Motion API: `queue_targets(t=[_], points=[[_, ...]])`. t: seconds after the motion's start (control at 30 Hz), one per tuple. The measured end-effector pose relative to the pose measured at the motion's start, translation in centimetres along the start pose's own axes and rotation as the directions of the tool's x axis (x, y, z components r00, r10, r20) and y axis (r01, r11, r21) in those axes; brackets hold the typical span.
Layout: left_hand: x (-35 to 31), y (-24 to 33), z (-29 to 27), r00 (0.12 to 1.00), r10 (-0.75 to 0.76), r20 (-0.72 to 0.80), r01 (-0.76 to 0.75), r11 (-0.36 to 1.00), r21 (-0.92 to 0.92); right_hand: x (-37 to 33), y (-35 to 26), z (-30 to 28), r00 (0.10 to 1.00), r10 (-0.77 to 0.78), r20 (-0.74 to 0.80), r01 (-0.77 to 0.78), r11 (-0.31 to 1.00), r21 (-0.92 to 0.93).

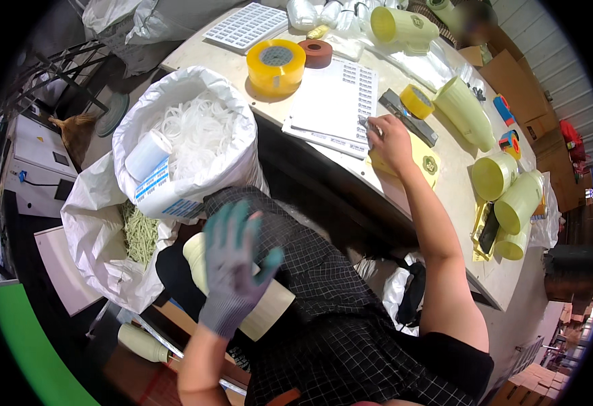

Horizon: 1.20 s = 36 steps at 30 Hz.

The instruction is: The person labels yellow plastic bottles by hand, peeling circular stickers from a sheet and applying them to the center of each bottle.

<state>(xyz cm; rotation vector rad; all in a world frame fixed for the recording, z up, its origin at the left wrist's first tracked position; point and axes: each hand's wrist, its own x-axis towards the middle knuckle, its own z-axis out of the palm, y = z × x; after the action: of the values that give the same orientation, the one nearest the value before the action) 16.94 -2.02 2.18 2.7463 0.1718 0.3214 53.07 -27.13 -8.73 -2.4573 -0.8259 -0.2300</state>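
My left hand, in a grey glove with green fingers, has its fingers spread and is slightly blurred. Beneath it, a pale yellow-green plastic tube lies across my lap, partly covered by the hand; the palm does not close round it. My bare right hand reaches over the table to the right edge of a white sheet of small printed labels. Its thumb and forefinger pinch together on what looks like a small label at that edge. A yellow card lies partly under the right wrist.
A white sack of clear plastic rings stands left of the table; another sack holds pale green strips. Tape rolls, a dark tape dispenser and several pale tubes stand or lie on the table.
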Motion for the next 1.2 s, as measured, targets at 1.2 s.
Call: queue_targets(t=[1.2], points=[[5.5, 1.3, 3.6, 0.923, 0.353, 0.156, -0.323, 0.928, -0.188, -2.6, -12.0, 2.6, 0.898, -0.347, -0.272, 0.409, 0.886, 0.219]])
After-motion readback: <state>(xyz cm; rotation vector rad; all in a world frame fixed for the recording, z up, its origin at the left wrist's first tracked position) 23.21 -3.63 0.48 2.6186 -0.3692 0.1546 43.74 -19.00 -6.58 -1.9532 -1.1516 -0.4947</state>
